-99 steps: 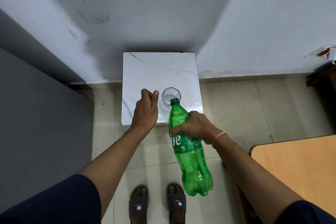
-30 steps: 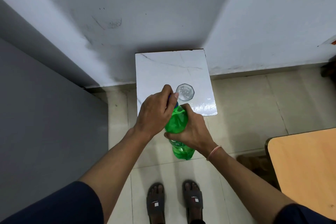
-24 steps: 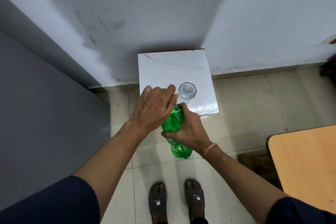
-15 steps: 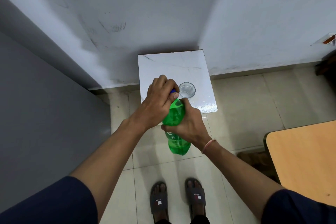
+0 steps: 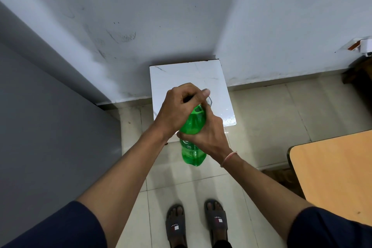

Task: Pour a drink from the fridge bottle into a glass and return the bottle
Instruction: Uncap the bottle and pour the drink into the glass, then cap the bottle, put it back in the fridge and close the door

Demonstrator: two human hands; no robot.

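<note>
Both hands on the green plastic soda bottle [image 5: 192, 139], held roughly upright in the air above the tiled floor [image 5: 261, 119], in front of the small white marble-topped stand [image 5: 181, 75].

Left hand [image 5: 179, 109]: fist closed over the bottle's top, knuckles up, thumb [image 5: 202, 94] pointing right across the neck. Cap hidden under the fingers. Forearm runs in from lower left, wrist bent slightly down.

Right hand [image 5: 209, 137]: wrapped tight around the bottle's upper body just under the shoulder, back of hand facing camera, thread band [image 5: 228, 159] on the wrist. Bottle base hangs free below it.

Clear glass [image 5: 209, 101]: stands on the stand's top, near its front right; only a sliver of rim shows past the left thumb. Contents cannot be told.

Wooden table [image 5: 332, 171] corner at right; slippered feet [image 5: 197, 225] below
</note>
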